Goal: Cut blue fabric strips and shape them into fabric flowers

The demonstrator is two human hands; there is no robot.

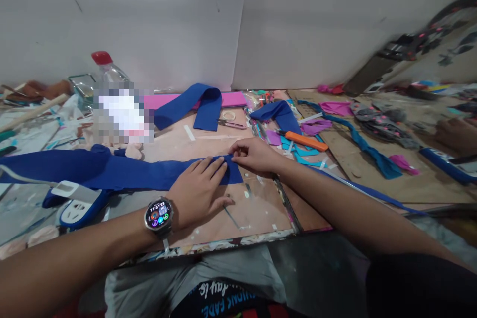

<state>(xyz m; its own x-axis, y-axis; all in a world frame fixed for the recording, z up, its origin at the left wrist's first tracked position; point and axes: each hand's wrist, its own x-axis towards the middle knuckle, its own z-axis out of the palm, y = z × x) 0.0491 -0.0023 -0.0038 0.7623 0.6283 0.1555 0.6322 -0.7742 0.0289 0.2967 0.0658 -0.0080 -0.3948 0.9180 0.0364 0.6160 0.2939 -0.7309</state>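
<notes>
A long strip of blue fabric [145, 174] runs across the board from the left edge to the middle. My left hand [197, 184], with a watch on its wrist, lies flat on the strip near its right end, fingers stretched out. At the strip's upper right corner, my right hand [251, 154] has thumb and fingertips pinched together on the fabric's edge. Behind my hands a folded blue strip [201, 97] rests partly over a pink strip [233, 99]. Small scissors [233, 124] lie beside it.
An orange utility knife [305, 141] lies right of my right hand, among blue, purple and teal scraps. A power strip [76, 211] with a plugged-in charger sits at left. Behind it stands a red-capped bottle [102, 58]. Another person's hand [456, 134] shows at far right.
</notes>
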